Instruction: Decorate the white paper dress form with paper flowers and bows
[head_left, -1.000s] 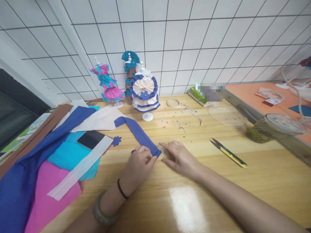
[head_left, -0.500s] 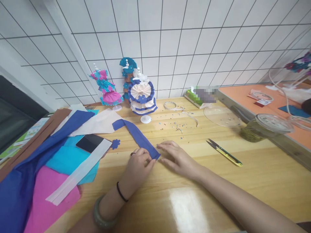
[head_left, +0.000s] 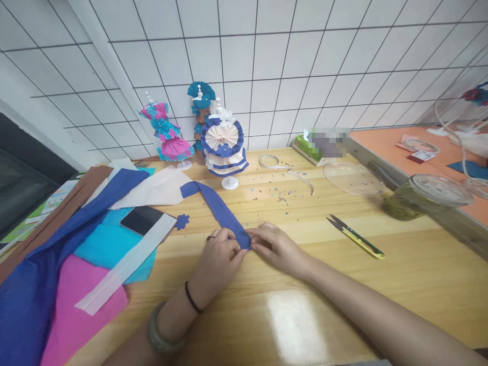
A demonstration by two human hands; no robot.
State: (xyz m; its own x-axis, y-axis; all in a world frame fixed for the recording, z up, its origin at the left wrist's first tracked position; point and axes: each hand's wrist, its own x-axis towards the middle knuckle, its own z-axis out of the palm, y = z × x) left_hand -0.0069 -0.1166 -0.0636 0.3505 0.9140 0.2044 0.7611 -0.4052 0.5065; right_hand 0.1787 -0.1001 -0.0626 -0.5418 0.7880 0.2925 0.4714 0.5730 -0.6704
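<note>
A long blue crepe paper strip (head_left: 224,211) runs across the wooden table toward me, its near end between my two hands. My left hand (head_left: 223,254) is closed on that near end, fingertips pressed down on it. From the other side, my right hand (head_left: 276,246) pinches the end's right corner between thumb and fingers. A small blue paper flower (head_left: 182,221) lies left of the strip. Off to the right of my right hand rest yellow-handled thread snips (head_left: 356,236), blades pointing away.
Crepe paper sheets in blue (head_left: 34,284), pink (head_left: 87,310) and turquoise (head_left: 99,244) cover the left side, with a phone (head_left: 141,219) among them. Paper-dressed mini mannequins (head_left: 224,147) stand behind. A tape roll (head_left: 269,161), paper scraps, a clear lid (head_left: 353,179) and a jar (head_left: 407,201) sit farther right.
My right hand has moved left and taken hold of the strip's end corner, where before it was just apart from it. The near end now looks slightly lifted or curled.
</note>
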